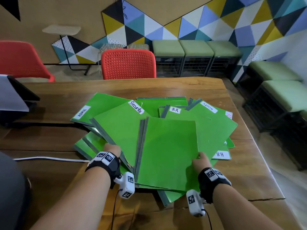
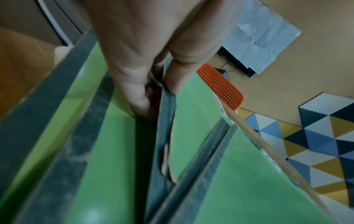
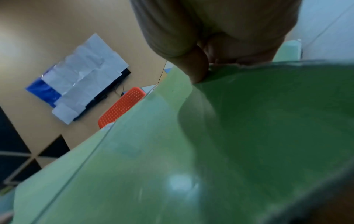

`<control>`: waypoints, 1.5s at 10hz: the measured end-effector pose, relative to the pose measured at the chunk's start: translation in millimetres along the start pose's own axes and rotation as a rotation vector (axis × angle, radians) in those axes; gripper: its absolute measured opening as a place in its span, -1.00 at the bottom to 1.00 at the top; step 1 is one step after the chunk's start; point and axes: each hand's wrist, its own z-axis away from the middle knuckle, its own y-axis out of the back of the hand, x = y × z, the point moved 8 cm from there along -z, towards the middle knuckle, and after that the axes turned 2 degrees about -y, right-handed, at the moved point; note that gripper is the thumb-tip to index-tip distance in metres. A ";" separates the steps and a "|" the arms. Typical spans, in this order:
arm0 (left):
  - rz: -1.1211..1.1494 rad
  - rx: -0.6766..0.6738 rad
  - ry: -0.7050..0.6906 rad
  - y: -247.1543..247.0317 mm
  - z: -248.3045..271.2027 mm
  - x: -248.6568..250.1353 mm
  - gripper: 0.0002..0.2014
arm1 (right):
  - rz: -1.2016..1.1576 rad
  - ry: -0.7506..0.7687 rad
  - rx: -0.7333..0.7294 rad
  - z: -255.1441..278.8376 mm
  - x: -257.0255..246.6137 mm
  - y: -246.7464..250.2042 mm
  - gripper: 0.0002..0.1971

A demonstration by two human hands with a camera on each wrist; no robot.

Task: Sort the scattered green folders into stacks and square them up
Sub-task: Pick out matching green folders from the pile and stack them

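Several green folders with grey spines lie fanned over a wooden table (image 1: 240, 163), some with white labels reading ADMIN, Security and H.R. My left hand (image 1: 112, 151) pinches the grey spine edge of the Security folder (image 1: 121, 128); in the left wrist view its thumb (image 2: 178, 75) lies on top and the fingers (image 2: 138, 97) curl beneath. My right hand (image 1: 200, 161) grips the right edge of the unlabelled top folder (image 1: 167, 153), thumb over the cover. In the right wrist view the fingers (image 3: 199, 68) clamp that folder (image 3: 249, 136), which bends upward.
A red perforated chair (image 1: 128, 63) stands at the table's far side, another red chair (image 1: 21, 58) at left. A dark device with a white sheet (image 1: 13, 95) sits on the left of the table. A white cable (image 1: 49, 158) runs along the left. Green stools (image 1: 196, 47) line the wall.
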 end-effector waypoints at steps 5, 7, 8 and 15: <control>0.107 0.438 -0.197 126.3 75.4 -8.2 -0.71 | -0.239 0.326 -0.028 70.3 -99.9 -11.3 -0.49; 0.164 0.399 -0.293 142.4 96.2 -5.5 -0.68 | -0.286 0.374 -0.146 96.3 -110.6 -47.4 -0.53; 0.286 0.141 -0.253 104.3 95.8 -2.2 -0.38 | -0.297 0.373 -0.120 93.2 -111.1 -50.9 -0.53; -0.106 0.020 0.008 -20.3 55.1 -30.8 -0.46 | 0.251 -0.255 0.198 -23.1 31.0 57.8 -0.28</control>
